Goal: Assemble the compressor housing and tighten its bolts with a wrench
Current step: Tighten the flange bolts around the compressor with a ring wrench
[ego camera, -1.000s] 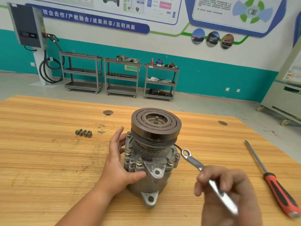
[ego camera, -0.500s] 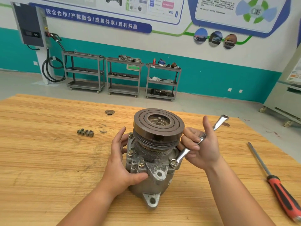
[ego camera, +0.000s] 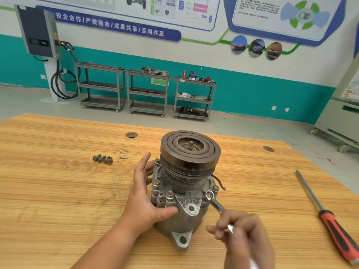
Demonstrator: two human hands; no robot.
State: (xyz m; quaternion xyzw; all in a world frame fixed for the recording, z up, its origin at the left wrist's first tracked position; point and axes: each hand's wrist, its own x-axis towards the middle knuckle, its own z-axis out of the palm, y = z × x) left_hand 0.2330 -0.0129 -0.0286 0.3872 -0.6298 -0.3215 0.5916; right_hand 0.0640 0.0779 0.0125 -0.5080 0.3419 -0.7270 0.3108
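Observation:
A grey metal compressor (ego camera: 184, 193) stands upright on the wooden table (ego camera: 58, 191), its dark grooved pulley (ego camera: 190, 150) on top. Several bolts sit around its housing flange. My left hand (ego camera: 147, 193) wraps the compressor's left side, thumb pressed on the front. My right hand (ego camera: 242, 235), blurred, grips a silver wrench (ego camera: 215, 202) by its handle. The wrench's ring end sits over a bolt on the flange's right front side, with the handle slanting down to the right toward me.
Several loose bolts (ego camera: 103, 158) lie in a row on the table to the left. A red-and-black handled screwdriver (ego camera: 326, 216) lies at the right. The table's far edge faces open floor with grey shelf carts (ego camera: 147, 92).
My right hand swung the wrench handle from up at the back right around to the front right. The ring end stayed at the right flange bolt. The left hand kept its hold.

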